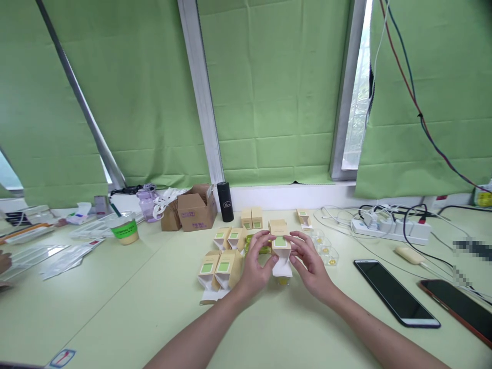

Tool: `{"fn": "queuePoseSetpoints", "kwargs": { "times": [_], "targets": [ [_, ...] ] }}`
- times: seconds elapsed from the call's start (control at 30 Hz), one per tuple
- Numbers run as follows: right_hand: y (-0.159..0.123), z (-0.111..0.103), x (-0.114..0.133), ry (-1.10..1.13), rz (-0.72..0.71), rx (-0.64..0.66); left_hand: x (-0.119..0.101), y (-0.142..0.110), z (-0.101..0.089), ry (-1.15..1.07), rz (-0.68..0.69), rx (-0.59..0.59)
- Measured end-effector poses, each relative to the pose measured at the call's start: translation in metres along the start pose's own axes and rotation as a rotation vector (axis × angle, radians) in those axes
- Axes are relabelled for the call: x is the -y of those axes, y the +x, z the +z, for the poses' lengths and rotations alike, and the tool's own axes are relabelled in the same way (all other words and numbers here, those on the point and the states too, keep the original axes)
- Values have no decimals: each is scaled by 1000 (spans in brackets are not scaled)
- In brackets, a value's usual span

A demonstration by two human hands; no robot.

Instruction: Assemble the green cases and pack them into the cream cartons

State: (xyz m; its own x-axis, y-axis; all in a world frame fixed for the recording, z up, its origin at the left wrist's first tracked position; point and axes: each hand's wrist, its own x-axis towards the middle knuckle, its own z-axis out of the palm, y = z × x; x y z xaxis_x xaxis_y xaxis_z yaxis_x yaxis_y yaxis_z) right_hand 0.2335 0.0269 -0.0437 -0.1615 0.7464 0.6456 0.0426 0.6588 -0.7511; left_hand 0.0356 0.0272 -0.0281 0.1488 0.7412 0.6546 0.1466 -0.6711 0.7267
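Between my left hand (255,264) and my right hand (312,266) stands a small tan cardboard box (281,244) with a green label, gripped from both sides by the fingers. Its white end flap (282,267) hangs open toward me. Something clear and yellow (283,281) shows just below the flap, too small to name. Left of my left hand, several similar boxes (208,270) stand in pairs, the nearest with flaps open. Green items (264,250) are partly hidden behind my left hand. Clear round containers with yellow bits (325,250) lie beyond my right hand.
Two phones (395,292) and a white power strip (392,230) with tangled cables lie at right. Behind stand a black bottle (225,201) and a brown carton (198,209). A drink cup (125,230) and plastic sleeves (71,259) are at left, near another person's hand (4,262).
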Motion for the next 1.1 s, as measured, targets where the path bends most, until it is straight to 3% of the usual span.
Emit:
{"fn": "queuePoseSetpoints", "kwargs": {
  "times": [0.43,1.1],
  "targets": [
    [0,1,-3,47,29,16,3,0,6,-49,-112,-95],
    [2,5,-9,72,80,-58,-7,0,10,9,-100,-102]
  ]
}}
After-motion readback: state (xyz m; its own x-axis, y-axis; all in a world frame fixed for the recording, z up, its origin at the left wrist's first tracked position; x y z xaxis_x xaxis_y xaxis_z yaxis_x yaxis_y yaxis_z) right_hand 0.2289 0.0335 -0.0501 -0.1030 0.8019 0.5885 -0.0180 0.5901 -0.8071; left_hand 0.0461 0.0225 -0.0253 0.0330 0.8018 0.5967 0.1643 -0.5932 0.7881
